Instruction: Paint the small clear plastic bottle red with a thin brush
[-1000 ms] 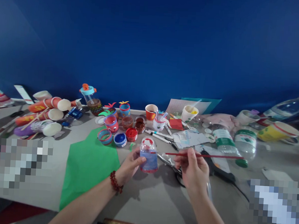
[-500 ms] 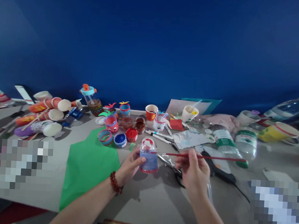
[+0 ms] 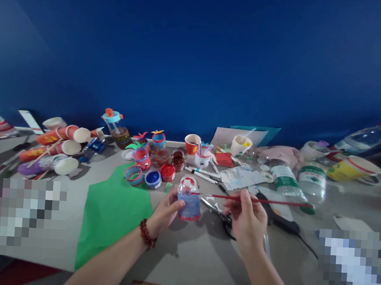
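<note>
My left hand (image 3: 165, 210), with a red bead bracelet at the wrist, is wrapped around a small clear plastic cup (image 3: 189, 199) turned upside down, its sides painted blue with red at the rim and top. My right hand (image 3: 246, 218) pinches a thin red paintbrush (image 3: 264, 201) that lies level, its tip touching the cup's upper side. Both hands hover just above the grey table (image 3: 199, 255), near its front edge.
A green paper sheet (image 3: 110, 208) lies to the left. Open paint pots (image 3: 160, 175), decorated cups, pens (image 3: 203, 173) and scissors (image 3: 220, 213) crowd the middle. Paper cups (image 3: 56, 145) lie at the far left; plastic bottles (image 3: 288, 183) and mugs are on the right.
The paintbrush tip has shifted slightly left along the cup. The hands and the cup stay almost where they were.
</note>
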`<state>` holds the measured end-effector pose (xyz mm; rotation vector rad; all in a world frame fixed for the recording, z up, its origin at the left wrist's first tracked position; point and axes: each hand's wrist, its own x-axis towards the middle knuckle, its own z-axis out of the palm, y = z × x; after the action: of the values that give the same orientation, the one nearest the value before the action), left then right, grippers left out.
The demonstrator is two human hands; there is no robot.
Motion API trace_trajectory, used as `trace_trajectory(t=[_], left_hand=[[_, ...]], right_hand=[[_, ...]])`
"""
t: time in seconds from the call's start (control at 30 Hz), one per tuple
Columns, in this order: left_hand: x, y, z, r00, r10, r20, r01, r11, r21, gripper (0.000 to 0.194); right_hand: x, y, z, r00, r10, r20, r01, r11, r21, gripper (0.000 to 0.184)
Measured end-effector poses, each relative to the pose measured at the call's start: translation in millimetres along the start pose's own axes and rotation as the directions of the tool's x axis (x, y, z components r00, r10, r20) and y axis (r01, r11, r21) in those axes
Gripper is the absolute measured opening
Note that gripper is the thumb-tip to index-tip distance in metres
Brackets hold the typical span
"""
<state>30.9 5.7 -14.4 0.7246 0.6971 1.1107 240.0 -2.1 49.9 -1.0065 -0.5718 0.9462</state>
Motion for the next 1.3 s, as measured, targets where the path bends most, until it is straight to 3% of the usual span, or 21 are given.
trace_trajectory(t=[1.03,1.3], left_hand=[[0.5,1.6,-0.7,1.0,-0.014,-0.013,0.013,0.999,-0.037,0.057],[-3.7,5.5,3.6,0.998,-0.043,-0.04,0.04,0.997,-0.062,0.055]], right_hand=[[1.6,2.2,2.2,0.999,0.043,-0.01,-0.043,0.999,0.011,0.051],[6.6,2.6,-0.4,0.997,0.039,-0.074,-0.035,0.998,0.049,0.051]])
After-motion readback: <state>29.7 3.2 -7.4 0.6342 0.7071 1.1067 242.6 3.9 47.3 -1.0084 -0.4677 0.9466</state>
